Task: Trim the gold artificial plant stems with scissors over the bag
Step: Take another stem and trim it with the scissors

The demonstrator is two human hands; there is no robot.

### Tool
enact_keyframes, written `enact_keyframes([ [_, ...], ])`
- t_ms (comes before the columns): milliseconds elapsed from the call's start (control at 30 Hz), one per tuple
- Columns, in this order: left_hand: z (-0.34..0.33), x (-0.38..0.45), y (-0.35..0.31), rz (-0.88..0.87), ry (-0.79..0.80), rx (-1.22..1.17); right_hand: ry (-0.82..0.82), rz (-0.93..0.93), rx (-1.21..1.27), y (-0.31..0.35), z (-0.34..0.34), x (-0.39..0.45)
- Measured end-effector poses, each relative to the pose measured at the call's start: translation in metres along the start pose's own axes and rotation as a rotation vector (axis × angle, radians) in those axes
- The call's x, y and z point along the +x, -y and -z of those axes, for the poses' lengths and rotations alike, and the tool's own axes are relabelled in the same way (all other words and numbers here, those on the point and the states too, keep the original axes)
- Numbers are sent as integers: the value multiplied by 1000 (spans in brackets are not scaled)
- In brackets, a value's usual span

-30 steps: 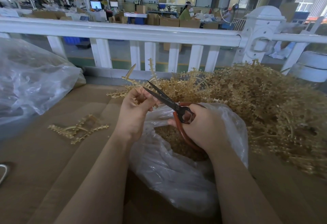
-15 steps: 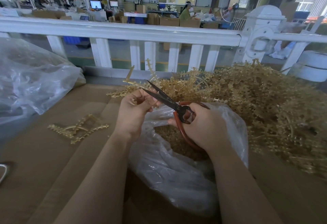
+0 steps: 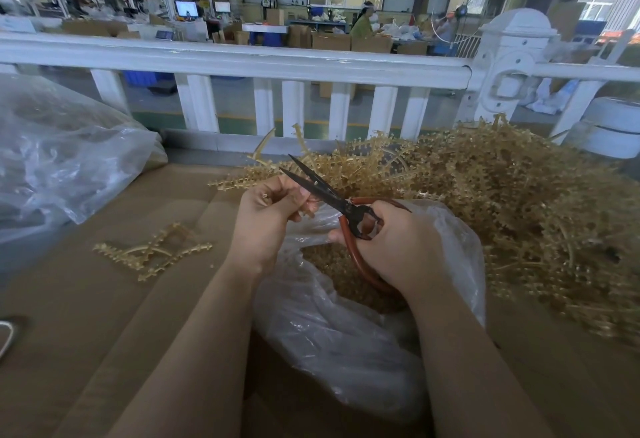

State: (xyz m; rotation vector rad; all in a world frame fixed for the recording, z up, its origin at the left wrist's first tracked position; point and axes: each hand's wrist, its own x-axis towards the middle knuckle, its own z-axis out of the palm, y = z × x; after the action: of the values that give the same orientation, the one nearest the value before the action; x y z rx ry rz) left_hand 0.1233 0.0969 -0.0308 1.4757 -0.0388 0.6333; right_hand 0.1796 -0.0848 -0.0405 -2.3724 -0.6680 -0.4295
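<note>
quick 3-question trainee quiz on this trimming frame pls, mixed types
1. True or false: the scissors are in the left hand.
2. Multiple choice: the big pile of gold stems lies A) left of the open bag, B) right of it and behind it, C) inside it.
3. Fill in: the small group of stems lies on the cardboard to the ___ of the left hand.

Key: 1 false, the right hand holds them, blades open; 2 B; 3 left.
</note>
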Motion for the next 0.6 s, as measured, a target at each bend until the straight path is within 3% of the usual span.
enact_keyframes([
  [600, -7, -3, -4, -27, 18, 177, -1, 65, 11, 5, 6, -2],
])
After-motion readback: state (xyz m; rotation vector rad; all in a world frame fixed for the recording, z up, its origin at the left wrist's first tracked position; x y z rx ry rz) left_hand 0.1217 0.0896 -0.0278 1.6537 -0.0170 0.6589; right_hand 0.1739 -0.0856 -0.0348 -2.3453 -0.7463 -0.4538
